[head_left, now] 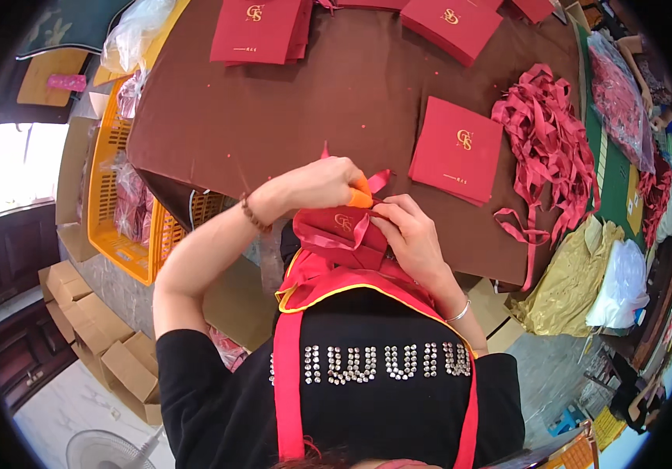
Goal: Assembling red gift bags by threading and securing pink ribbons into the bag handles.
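A red gift bag (328, 232) with a gold emblem sits in my lap, against a red apron (336, 273) with yellow edging. My left hand (327, 185), with orange covers on its fingers, is closed in a pinch on a red ribbon at the bag's upper edge. Thumb and fingers of my right hand (412, 234) pinch that same edge from the other side. A loose length of the ribbon (380, 181) sticks out past my fingers toward the table, and another strip hangs across the bag's front. My fingers hide where the ribbon meets the bag.
Stacks of flat red bags (455, 148) lie on the brown-covered table (289, 117), beside a tangled heap of red ribbons (547, 141). At the left stands an orange crate (105, 211) with plastic-wrapped red goods. Cardboard boxes (101, 328) and a fan (105, 452) are on the floor.
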Tool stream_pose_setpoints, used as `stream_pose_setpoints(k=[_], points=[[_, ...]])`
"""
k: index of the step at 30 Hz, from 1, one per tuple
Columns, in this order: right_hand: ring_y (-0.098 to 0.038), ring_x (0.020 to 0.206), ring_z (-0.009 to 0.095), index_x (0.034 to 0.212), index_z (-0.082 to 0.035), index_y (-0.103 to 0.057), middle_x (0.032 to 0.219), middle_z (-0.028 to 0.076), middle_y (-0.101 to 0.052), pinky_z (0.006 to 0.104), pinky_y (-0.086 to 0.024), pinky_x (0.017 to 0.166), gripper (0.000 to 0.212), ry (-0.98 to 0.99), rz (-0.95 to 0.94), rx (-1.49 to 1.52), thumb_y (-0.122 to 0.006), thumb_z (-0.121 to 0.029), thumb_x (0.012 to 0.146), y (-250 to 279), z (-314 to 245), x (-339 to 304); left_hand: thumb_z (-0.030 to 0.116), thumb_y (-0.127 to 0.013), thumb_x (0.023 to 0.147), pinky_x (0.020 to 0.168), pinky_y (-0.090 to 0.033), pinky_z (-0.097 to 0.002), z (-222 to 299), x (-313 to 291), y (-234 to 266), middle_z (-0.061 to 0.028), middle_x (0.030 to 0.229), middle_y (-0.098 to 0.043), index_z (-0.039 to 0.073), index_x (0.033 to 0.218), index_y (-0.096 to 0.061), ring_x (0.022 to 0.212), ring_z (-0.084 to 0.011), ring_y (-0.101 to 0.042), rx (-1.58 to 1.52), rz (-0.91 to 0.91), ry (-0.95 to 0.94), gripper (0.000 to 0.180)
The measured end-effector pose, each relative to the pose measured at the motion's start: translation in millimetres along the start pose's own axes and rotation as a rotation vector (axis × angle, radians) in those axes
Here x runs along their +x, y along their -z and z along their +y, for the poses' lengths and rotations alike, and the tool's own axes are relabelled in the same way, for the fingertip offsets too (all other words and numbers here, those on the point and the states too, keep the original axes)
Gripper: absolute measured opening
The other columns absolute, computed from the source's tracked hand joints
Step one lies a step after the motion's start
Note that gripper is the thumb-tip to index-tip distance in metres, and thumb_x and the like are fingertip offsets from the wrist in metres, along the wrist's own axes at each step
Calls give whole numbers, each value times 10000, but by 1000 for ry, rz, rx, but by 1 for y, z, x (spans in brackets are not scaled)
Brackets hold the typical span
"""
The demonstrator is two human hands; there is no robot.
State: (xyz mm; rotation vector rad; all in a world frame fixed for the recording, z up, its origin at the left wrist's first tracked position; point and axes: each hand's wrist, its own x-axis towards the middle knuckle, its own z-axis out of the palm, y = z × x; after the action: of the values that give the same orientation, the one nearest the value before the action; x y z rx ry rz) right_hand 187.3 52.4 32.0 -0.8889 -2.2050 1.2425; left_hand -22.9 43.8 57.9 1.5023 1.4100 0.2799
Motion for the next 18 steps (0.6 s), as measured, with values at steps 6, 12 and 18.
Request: stream_pose_setpoints(k=[6, 12, 18], points=[[-612, 829, 295, 945, -1, -621, 957, 129, -590, 342, -493, 702, 140, -15, -13, -38, -625, -71, 824, -2, 0, 1, 104, -524, 756, 685, -471, -340, 8, 17, 6, -180, 809, -659, -12, 929, -663, 762, -249, -623, 69, -175, 103, 251], [-600, 823, 311, 935, 5, -603, 959, 135, -586, 348, -485, 710, 136, -13, 22, -60, -624, -69, 822, -4, 10, -2, 206, -544, 734, 761, -460, -394, 6, 19, -17, -166, 845, -666, 41, 891, -684, 845, -311, -629, 58, 43, 171, 267], [-591, 849, 313, 925, 8, -595, 960, 143, -574, 339, -478, 734, 135, -4, -31, 0, -631, -61, 815, -1, 7, 0, 304, -596, 737, 781, -403, -485, 3, 24, -24, -118, 831, -684, 100, 884, -710, 839, -287, -646, 75, 209, 236, 276]])
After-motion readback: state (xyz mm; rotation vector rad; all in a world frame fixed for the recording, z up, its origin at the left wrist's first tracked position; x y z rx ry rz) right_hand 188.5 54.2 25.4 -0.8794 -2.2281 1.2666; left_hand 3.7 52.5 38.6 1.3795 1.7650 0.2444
